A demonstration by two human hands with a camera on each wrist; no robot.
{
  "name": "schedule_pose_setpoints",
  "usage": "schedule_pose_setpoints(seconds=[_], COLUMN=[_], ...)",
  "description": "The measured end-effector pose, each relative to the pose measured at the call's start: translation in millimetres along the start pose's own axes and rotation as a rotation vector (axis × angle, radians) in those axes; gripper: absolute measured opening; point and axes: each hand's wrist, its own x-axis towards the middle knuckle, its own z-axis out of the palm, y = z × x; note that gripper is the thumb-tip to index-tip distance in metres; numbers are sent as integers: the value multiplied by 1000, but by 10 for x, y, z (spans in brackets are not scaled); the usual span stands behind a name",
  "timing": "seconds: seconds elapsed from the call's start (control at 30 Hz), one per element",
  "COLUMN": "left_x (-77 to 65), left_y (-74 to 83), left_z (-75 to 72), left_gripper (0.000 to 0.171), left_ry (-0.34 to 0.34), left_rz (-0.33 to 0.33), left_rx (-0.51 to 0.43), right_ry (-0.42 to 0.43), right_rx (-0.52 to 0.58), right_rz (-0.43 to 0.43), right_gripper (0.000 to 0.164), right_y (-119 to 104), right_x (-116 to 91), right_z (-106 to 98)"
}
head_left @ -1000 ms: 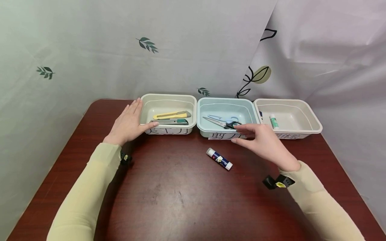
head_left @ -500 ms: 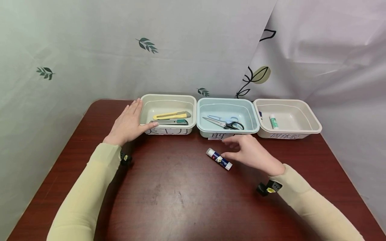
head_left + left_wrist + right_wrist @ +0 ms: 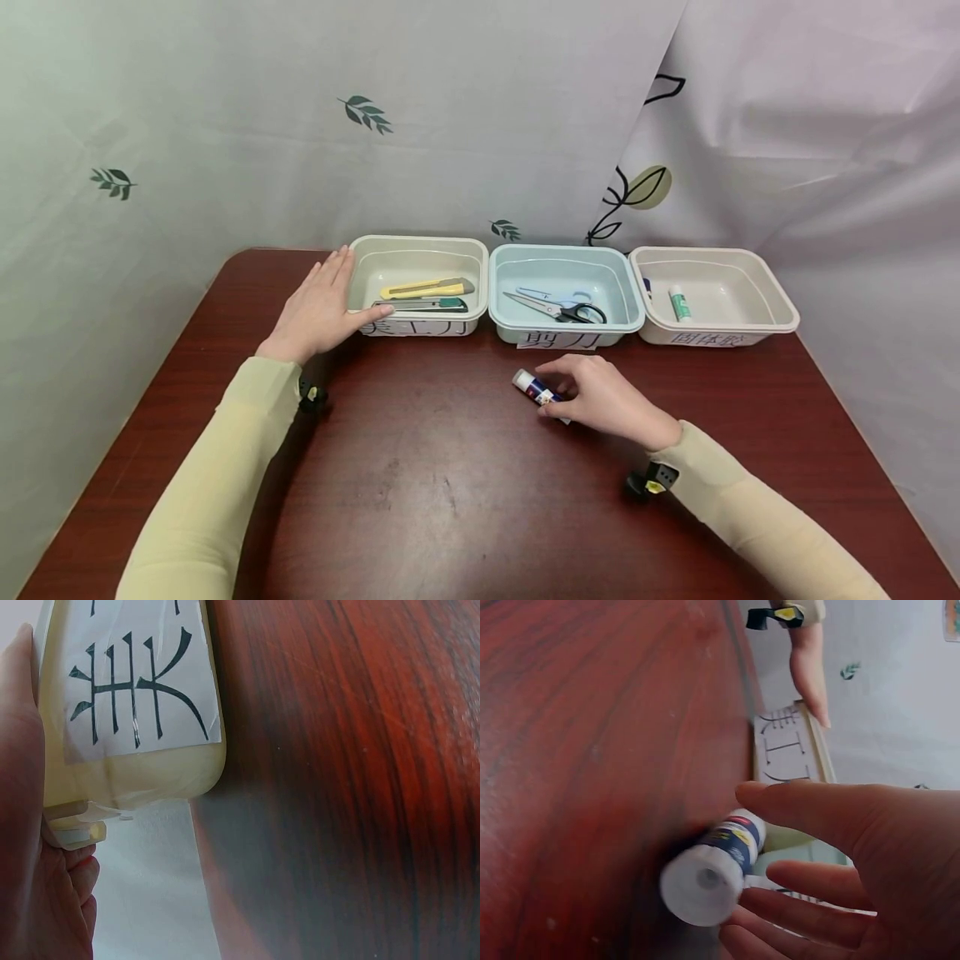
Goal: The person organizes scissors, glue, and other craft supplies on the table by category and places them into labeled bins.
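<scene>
A glue stick (image 3: 529,383) with a dark blue label and white ends lies on the table. My right hand (image 3: 606,400) is over its near end, thumb on one side and fingers on the other, hiding part of it. In the right wrist view the glue stick (image 3: 701,885) sits beyond the spread thumb and fingers, and no firm grip shows. My left hand (image 3: 309,315) rests on the left end of the cream bin (image 3: 420,243), fingers extended along its side and thumb at the front rim. That bin holds a yellow utility knife (image 3: 426,288) and a green-and-grey one (image 3: 423,305).
Beside the cream bin stands a light blue bin (image 3: 566,255) holding black-handled scissors (image 3: 577,312) and blue scissors (image 3: 551,295). A second cream bin (image 3: 780,304) at right holds a green glue stick (image 3: 680,303) and a partly hidden dark blue item. A patterned curtain (image 3: 262,125) hangs behind.
My right hand has moved left and towards me, from in front of the blue bin down to the glue stick on the table. The left hand stays on its bin.
</scene>
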Motion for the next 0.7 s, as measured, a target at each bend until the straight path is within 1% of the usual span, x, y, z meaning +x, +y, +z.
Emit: schedule_pose_setpoints(seconds=[0.23, 0.7], left_x=[2, 5], left_y=[-1, -16], left_z=[3, 15], left_gripper=[116, 115], left_ry=[-2, -2], left_rz=[-1, 2], left_rx=[0, -3], right_ry=[29, 28], right_rx=[-34, -73], right_rz=[-35, -39], right_gripper=[54, 50], right_y=[17, 23], right_x=[12, 60], right_z=[74, 128])
